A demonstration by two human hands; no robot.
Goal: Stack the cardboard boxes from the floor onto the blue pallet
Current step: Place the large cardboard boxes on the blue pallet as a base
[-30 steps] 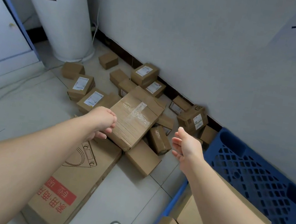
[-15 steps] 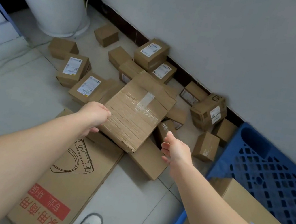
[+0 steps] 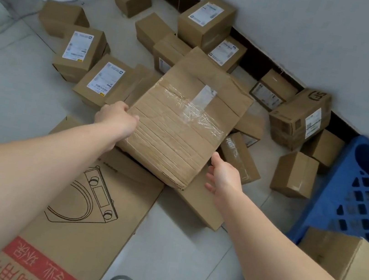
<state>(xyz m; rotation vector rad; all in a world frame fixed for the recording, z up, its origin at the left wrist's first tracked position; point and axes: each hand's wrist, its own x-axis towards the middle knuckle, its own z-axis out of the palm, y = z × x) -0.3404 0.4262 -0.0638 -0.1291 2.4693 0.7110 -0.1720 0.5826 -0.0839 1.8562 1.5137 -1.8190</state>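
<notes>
Blue pallet (image 3: pixel 361 202) fills my right edge, w/ one plain box (image 3: pixel 338 256) already on it near me. Big flat carton (image 3: pixel 94 222) lies on the floor lower left: line drawing of a round appliance, red band of Chinese characters, upside down to me. Taped box (image 3: pixel 180 127) rests tilted on the pile mid-frame, long axis running from me toward the wall. Left hand (image 3: pixel 117 117) grips its left edge. Right hand (image 3: pixel 223 177) is open, fingers relaxed, just beside the near right edge; contact unclear. Pallet lies right of the box, nearer the right hand, so I judge the lift goes rightward. One small box by the wall reads "JS" (image 3: pixel 301 119). White labels on the others are too small to read.
</notes>
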